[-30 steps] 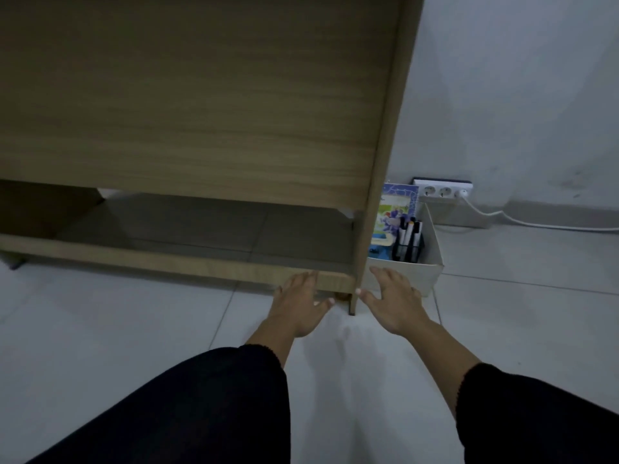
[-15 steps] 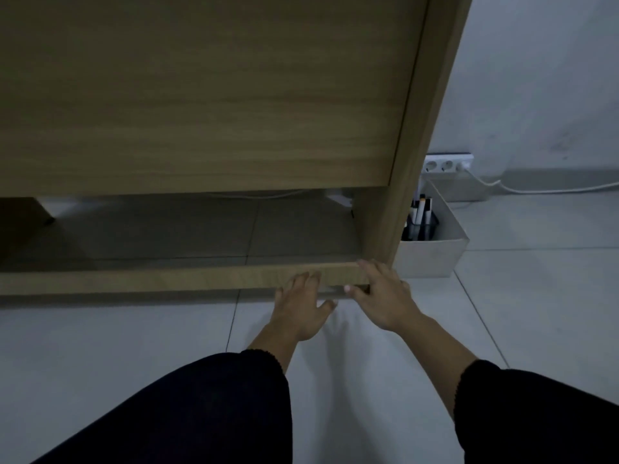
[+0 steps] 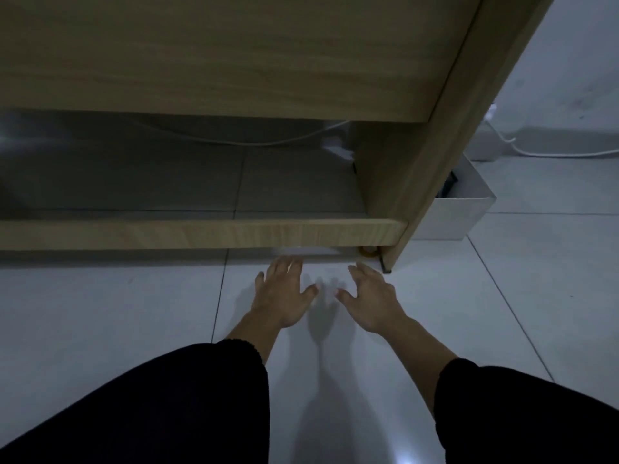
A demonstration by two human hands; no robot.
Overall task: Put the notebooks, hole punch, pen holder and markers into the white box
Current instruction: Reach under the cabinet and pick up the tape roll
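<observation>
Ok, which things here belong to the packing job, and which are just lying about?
Job: white box; dark item inside it, mostly hidden; left hand, right hand, both empty.
Lying about: wooden desk; white cable; small yellowish round thing under its rail.

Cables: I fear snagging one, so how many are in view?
2. One cable sags under the desk; a second cable runs along the floor beyond the white box. More may be hidden.
</observation>
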